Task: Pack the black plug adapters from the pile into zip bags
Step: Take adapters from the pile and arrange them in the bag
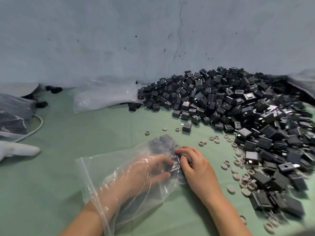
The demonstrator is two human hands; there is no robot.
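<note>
A clear, glossy, crinkled plastic zip bag [119, 174] is seen around the fingers [160, 160]. Matt black plastic adapters [238, 106] with metal prongs are heaped beyond the fingertips, on smooth matt green tabletop [68, 167].

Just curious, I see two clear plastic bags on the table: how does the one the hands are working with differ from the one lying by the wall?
The near zip bag has the left hand inside it and holds a few black adapters; the far bag lies flat, untouched, apparently empty. The right hand presses the near bag from outside; the far bag only meets the adapter pile. Both are clear plastic on the green table.
</note>
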